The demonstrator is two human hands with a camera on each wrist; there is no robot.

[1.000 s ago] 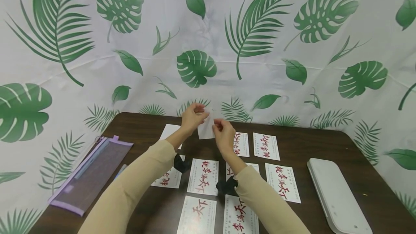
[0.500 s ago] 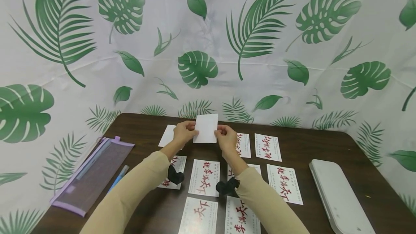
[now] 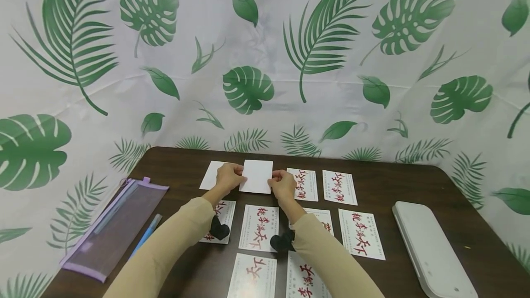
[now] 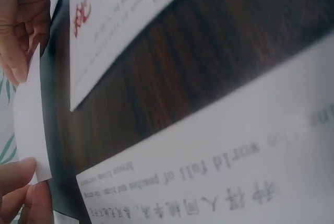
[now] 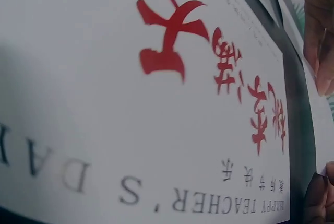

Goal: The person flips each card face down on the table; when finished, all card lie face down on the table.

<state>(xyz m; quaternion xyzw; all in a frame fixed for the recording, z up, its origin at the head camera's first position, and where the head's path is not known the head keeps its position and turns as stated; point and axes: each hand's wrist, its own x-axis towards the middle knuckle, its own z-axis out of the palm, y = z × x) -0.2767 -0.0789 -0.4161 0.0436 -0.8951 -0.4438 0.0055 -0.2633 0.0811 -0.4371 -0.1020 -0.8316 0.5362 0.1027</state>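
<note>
My left hand (image 3: 229, 176) and right hand (image 3: 283, 185) pinch the opposite side edges of a small white card (image 3: 256, 176). Its blank face shows in the head view, low at the table's far edge. Seen from the left wrist, the same card (image 4: 31, 125) stretches between fingers of both hands. Partly behind the left hand is another blank white card (image 3: 211, 176). Just right of the right hand lies a card with red characters (image 3: 306, 185). Close in the right wrist view is a printed card (image 5: 104, 104) reading "HAPPY TEACHER'S DAY".
Several more red-lettered cards lie in rows on the dark wooden table (image 3: 186, 270). A purple mesh zip pouch (image 3: 120, 229) and a blue pen (image 3: 146, 233) are at the left. At the right is a long white case (image 3: 432, 247). A leaf-print cloth (image 3: 265, 36) hangs behind.
The white card has come down from a raised position toward the far part of the table. Both hands lowered with it, the left shifting from the card's upper corner to its side edge.
</note>
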